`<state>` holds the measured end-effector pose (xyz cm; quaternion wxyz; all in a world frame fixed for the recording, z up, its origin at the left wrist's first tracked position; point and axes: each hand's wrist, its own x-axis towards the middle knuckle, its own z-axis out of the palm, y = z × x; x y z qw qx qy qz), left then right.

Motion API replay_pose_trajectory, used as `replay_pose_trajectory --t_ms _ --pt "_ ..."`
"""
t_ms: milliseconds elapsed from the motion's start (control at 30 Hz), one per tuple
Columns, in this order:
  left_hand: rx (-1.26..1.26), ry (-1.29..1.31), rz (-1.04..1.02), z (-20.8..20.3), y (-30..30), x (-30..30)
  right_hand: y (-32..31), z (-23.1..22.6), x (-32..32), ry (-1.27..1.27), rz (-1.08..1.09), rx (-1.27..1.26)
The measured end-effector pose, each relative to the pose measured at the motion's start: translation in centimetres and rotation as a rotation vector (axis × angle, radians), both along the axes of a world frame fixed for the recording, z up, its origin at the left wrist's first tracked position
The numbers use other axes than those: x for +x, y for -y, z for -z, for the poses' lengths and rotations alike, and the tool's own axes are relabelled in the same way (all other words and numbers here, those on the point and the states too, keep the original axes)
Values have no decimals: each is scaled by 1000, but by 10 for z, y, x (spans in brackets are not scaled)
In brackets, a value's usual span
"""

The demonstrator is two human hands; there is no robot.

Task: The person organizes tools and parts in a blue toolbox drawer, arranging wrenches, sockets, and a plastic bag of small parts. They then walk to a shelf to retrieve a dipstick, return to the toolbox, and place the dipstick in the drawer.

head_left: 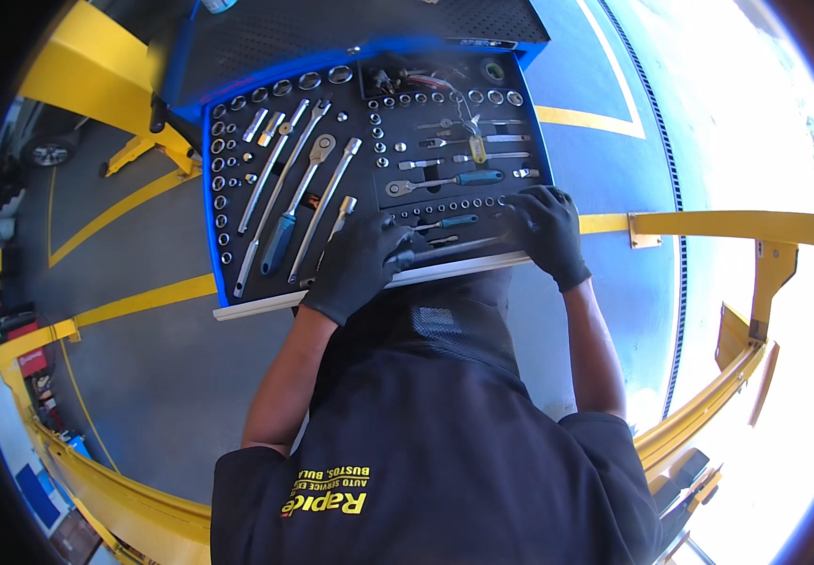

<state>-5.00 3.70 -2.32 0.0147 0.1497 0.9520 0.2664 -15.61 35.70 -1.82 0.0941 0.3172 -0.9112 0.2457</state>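
Note:
An open blue tool drawer (207, 202) lies before me, its black foam tray holding sockets and ratchets. My left hand (355, 262), in a black glove, is over the drawer's front edge, fingers curled at one end of a dark, blurred bar (459, 250). At the bar's other end is my right hand (548, 235), also black-gloved, with fingers bent and smeared by motion. Near the left hand lie a chrome extension bar (325, 212) and a large ratchet (298, 202) with a blue-grey handle. Close to the right hand are a smaller ratchet (444, 183) and a small screwdriver-like tool (446, 222).
A perforated black cabinet top (331, 47) stands behind the drawer. Yellow lift posts and arms (110, 61) flank me on the left, with another yellow arm (736, 226) on the right. A car wheel (49, 151) shows far left. Yellow lines mark the grey floor (157, 367).

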Motion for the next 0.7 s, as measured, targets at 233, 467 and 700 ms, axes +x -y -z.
replay_pose_trajectory --t_ms 233,467,700 --pt "-315 66 348 -16 -6 -35 4 2 1 -15 57 -9" --pt "-203 -10 249 12 7 -26 5 6 5 -8 60 -34" --pt "-330 -67 280 -4 5 -11 3 5 7 43 63 -31"
